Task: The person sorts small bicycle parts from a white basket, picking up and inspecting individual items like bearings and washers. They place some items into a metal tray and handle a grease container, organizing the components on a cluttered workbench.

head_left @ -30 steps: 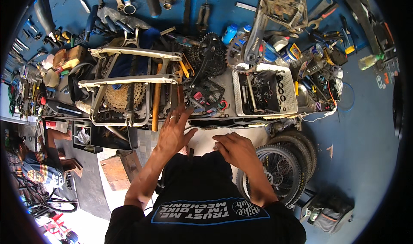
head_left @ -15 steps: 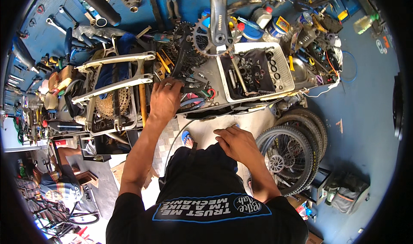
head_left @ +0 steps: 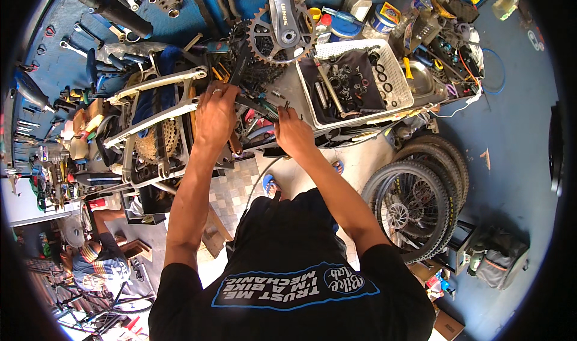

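Over the front of the cluttered workbench, my left hand (head_left: 216, 114) is closed round one end of a long dark tool with green on it (head_left: 259, 105). What kind of tool it is I cannot make out. At its other end my right hand (head_left: 294, 132) has its fingers closed on it, and thin dark tips show above them. Just left of my left hand lies a pale bicycle frame part (head_left: 159, 120) with a large gold cassette (head_left: 157, 141) under it. Beyond my hands, a crank arm (head_left: 282, 16) with its chainring (head_left: 259, 43) stands on the bench.
Right of my hands sits a white basket (head_left: 404, 94) of small bike parts. Bottles and tubs (head_left: 359, 6) crowd the back. Bicycle wheels (head_left: 399, 212) lean below the bench at the right. Another person (head_left: 99, 260) is at lower left, near bicycles.
My right hand has come up from in front of my body to the bench and closed on the tool. My left hand has shifted slightly left and up, lifting the tool.
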Tool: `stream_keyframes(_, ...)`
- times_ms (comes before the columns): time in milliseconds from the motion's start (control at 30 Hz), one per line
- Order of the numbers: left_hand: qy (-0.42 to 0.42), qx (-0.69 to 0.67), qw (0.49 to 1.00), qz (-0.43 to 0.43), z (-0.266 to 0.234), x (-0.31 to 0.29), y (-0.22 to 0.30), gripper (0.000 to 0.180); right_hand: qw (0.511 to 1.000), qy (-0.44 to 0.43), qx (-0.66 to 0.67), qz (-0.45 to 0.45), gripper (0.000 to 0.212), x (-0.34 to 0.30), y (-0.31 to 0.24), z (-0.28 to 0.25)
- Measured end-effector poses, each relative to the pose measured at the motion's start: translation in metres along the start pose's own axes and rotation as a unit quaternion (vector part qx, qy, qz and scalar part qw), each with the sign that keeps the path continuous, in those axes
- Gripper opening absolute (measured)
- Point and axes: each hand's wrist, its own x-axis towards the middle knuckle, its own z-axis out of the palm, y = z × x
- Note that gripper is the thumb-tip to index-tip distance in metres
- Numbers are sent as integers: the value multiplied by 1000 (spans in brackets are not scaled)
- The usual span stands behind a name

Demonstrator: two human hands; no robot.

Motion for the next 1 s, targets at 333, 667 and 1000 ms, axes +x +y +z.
stream_keyframes(333, -3, 137, 990, 33, -11, -7, -10, 28, 975, -189, -109, 37, 23, 70, -11, -43)
stream_keyframes(667, 2, 124, 992, 18, -8, -13, -11, 26, 989, -108, -95, 39, 35, 74, 15, -93)
stream_keyframes(1000, 9, 115, 993, 34, -10, -11, -17, 33, 996, -54, -51, 49, 38, 39, 3, -35)
